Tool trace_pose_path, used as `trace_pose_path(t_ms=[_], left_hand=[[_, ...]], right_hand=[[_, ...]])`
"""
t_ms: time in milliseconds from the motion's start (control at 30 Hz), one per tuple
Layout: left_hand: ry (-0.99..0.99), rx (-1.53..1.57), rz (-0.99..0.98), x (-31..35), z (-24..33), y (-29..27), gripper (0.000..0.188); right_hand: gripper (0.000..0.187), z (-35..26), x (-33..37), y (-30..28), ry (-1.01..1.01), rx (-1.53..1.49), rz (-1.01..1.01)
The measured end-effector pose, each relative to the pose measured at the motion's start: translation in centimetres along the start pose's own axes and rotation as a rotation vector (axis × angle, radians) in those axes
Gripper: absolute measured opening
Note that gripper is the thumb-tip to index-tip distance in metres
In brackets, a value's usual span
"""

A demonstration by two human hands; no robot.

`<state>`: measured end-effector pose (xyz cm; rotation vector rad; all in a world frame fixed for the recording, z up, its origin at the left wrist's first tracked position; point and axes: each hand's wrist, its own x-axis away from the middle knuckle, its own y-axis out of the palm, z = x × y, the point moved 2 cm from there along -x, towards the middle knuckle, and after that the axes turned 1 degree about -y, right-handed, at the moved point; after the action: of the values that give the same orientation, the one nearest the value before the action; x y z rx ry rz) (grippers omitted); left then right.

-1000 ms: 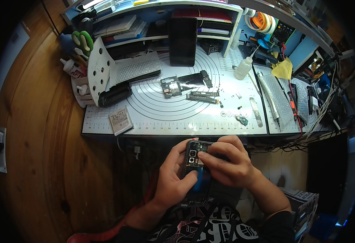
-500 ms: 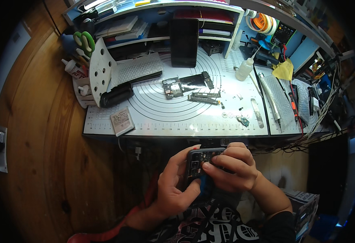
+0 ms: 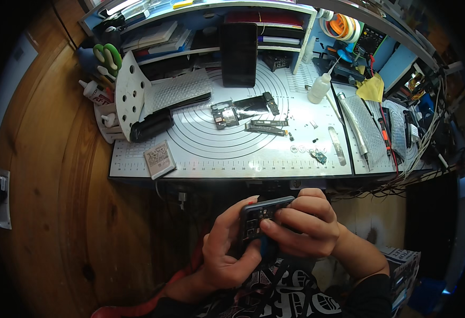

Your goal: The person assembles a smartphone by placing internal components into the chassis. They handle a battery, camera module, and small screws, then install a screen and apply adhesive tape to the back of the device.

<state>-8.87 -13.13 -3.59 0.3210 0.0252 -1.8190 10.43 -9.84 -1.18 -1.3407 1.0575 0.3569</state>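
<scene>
Above my lap, off the table's front edge, I hold an opened smartphone [image 3: 251, 220] with its camera lenses and circuit board showing. My left hand [image 3: 228, 249] wraps its left side, fingers behind and thumb at the lower edge. Curled over its right part, my right hand [image 3: 309, 225] has thumb and fingertips pressed against the board. Whether a small part is pinched between those fingertips is hidden. A blue patch shows low on the phone, between my hands.
Phone parts [image 3: 243, 112] and small loose pieces lie on the white work mat [image 3: 200, 151]. A battery-like block [image 3: 159, 159] rests at its front left. A dropper bottle [image 3: 319, 88], a metal spudger [image 3: 337, 146] and a dark upright panel [image 3: 238, 55] stand or lie farther back.
The phone has tilted, its upper edge now slanting more, and shifted slightly left and down. Both hands stay on it.
</scene>
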Motion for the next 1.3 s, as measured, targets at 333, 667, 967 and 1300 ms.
trace_pose_path(t_ms=[333,667,967,1300], left_hand=[[0.015,-0.119,0.036,-0.9,0.3,0.5,0.064],[-0.32,0.206,0.103,-1.8,-0.6,0.4,0.069],[-0.332,0.217,0.072,-1.7,-1.1,0.9,0.067],[-0.365,0.212,0.063,-2.0,-1.3,0.7,0.067]], right_hand=[[0.054,0.4,-0.5,0.0,0.055,-0.026,-0.044],[0.051,1.8,1.1,0.6,0.194,-0.16,-0.044],[0.052,1.6,1.0,0.6,0.168,-0.086,-0.115],[0.051,1.7,1.7,1.1,0.244,-0.085,-0.035]])
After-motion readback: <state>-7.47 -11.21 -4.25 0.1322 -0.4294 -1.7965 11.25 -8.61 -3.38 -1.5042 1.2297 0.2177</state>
